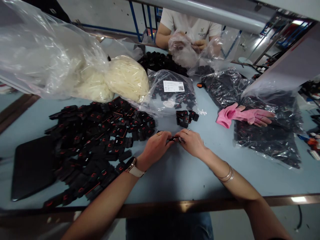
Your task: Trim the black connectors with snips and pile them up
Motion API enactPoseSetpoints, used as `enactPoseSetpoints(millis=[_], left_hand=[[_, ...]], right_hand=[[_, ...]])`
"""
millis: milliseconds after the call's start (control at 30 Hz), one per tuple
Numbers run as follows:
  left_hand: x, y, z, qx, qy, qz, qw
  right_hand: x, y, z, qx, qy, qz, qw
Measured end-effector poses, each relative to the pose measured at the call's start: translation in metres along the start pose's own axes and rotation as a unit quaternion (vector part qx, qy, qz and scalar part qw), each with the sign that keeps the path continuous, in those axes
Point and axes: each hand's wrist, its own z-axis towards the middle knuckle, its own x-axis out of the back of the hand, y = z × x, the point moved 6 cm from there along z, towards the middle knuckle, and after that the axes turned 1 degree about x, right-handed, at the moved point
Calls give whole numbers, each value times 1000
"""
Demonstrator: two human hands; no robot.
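Observation:
Near the middle of the blue-grey table, my left hand and my right hand meet over a small black part. The fingers of both hands are pinched on it and hide most of its shape. Just beyond my right hand lies a small group of black parts. To the left of my left hand spreads a large heap of black parts with red-orange marks. Behind the hands is a clear bag of dark parts with a white label.
Bags of cream-coloured pieces stand at the back left, a black tray at the left. Pink gloves lie on dark-filled bags at the right. Across the table a person handles a clear bag.

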Motion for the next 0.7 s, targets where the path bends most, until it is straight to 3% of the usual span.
enactPoseSetpoints(millis=[333,467,567,633,700], left_hand=[[-1,-5,1,27,6,-25,999],[-2,-6,2,33,5,-24,999],[-1,-7,1,28,17,-27,999],[0,-7,0,19,26,-34,999],[-1,-8,-1,13,28,-44,999]], right_hand=[[-4,-12,-1,15,-110,-101,989],[-1,-14,0,-2,-120,-95,988],[4,-11,1,-2,-75,-16,997],[14,-6,1,-15,12,79,997],[26,0,-2,-37,124,177,976]])
